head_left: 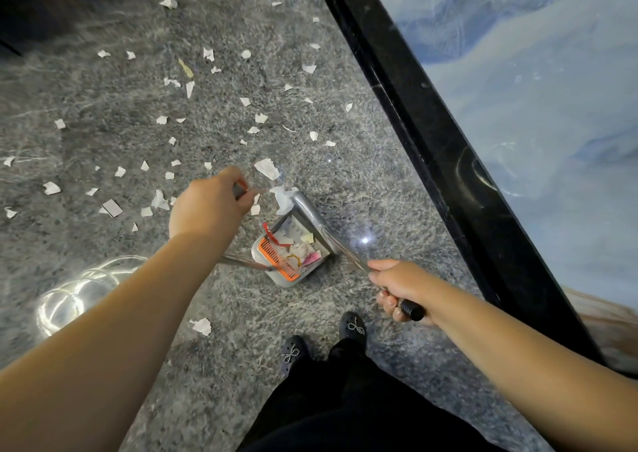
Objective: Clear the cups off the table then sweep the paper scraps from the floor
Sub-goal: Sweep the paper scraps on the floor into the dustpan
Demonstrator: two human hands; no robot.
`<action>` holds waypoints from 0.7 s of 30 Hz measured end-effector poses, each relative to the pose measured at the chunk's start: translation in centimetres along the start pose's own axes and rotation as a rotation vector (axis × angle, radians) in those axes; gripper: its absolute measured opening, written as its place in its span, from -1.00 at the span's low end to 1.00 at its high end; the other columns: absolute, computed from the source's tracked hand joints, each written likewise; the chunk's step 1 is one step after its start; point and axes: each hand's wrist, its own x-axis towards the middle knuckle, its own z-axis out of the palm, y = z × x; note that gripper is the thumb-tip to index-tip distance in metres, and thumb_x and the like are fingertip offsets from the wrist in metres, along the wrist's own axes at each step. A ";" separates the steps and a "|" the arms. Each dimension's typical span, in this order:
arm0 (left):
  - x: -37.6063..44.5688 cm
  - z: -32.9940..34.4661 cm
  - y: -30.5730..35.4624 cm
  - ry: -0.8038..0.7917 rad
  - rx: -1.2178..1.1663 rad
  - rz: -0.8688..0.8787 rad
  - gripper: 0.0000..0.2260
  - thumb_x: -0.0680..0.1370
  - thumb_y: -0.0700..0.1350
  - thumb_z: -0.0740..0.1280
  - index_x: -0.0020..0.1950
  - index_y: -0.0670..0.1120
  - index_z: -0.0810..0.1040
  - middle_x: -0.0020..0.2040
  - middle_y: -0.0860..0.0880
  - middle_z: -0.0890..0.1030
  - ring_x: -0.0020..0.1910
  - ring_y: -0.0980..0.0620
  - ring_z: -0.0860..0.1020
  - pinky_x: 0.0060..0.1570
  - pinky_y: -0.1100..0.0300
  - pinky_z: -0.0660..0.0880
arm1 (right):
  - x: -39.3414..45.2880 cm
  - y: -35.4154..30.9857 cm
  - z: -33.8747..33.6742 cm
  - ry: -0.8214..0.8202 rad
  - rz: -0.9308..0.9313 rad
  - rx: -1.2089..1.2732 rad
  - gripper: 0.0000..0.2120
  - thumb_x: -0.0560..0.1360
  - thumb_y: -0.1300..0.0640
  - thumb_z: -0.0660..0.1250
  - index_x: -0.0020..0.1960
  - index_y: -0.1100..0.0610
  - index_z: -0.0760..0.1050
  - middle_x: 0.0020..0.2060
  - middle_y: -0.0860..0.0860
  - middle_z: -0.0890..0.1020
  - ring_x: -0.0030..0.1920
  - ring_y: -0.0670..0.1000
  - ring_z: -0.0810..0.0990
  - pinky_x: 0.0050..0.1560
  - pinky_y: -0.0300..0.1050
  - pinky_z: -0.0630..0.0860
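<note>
Several white paper scraps [266,168] lie scattered over the grey speckled floor [103,99], most of them ahead and to the left. A grey dustpan [276,279] with an orange comb stands on the floor in front of my feet and holds a small pile of scraps. My left hand [210,210] grips the top of a handle; a thin metal rod [241,262] runs from under that arm to the dustpan. My right hand [397,287] grips the black-ended pole of a broom, whose grey head [303,206] sits at the pan's far edge against a few scraps. No cups are in view.
A table with a thick black edge [414,116] and a blue marbled top [535,89] runs along the right. My black shoes [352,325] stand just behind the dustpan. One scrap [202,325] lies near my left foot. A dark object fills the top left corner.
</note>
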 end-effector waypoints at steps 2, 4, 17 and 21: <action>-0.3 -0.9 -1.2 0.029 -0.030 -0.034 -0.81 0.55 0.14 0.33 -0.04 0.03 0.50 -0.23 -0.10 0.59 -0.22 -0.19 0.54 -0.32 0.07 0.47 | 0.0 -0.3 0.3 0.002 -0.013 0.018 -0.56 0.63 0.18 0.14 0.48 -0.05 0.25 -0.47 0.02 0.43 -0.61 -0.13 0.32 -0.62 -0.30 0.27; -0.4 -2.0 -2.3 0.048 -0.045 -0.058 -0.81 0.55 0.13 0.34 -0.04 0.02 0.51 -0.23 -0.10 0.59 -0.20 -0.19 0.54 -0.29 0.06 0.49 | 0.1 -0.7 0.9 0.004 -0.022 0.044 -0.56 0.63 0.19 0.14 0.48 -0.05 0.24 -0.54 0.00 0.44 -0.62 -0.13 0.32 -0.63 -0.31 0.27; 0.0 -4.2 -8.7 0.129 -0.078 -0.193 -0.78 0.52 0.14 0.36 -0.09 0.00 0.51 -0.36 0.05 0.48 -0.35 -0.05 0.44 -0.42 0.18 0.26 | 4.2 -5.0 3.9 0.044 -0.043 0.028 -0.56 0.63 0.21 0.13 0.48 -0.03 0.26 -0.45 0.05 0.43 -0.61 -0.11 0.33 -0.61 -0.31 0.26; 1.8 -3.4 -9.4 0.120 -0.059 -0.265 -0.79 0.54 0.12 0.35 -0.08 -0.01 0.50 -0.37 0.04 0.47 -0.41 0.07 0.39 -0.46 0.23 0.24 | 5.8 -7.8 3.7 0.056 -0.064 -0.047 -0.56 0.62 0.24 0.14 0.47 0.00 0.27 -0.44 0.06 0.44 -0.62 -0.12 0.33 -0.63 -0.31 0.27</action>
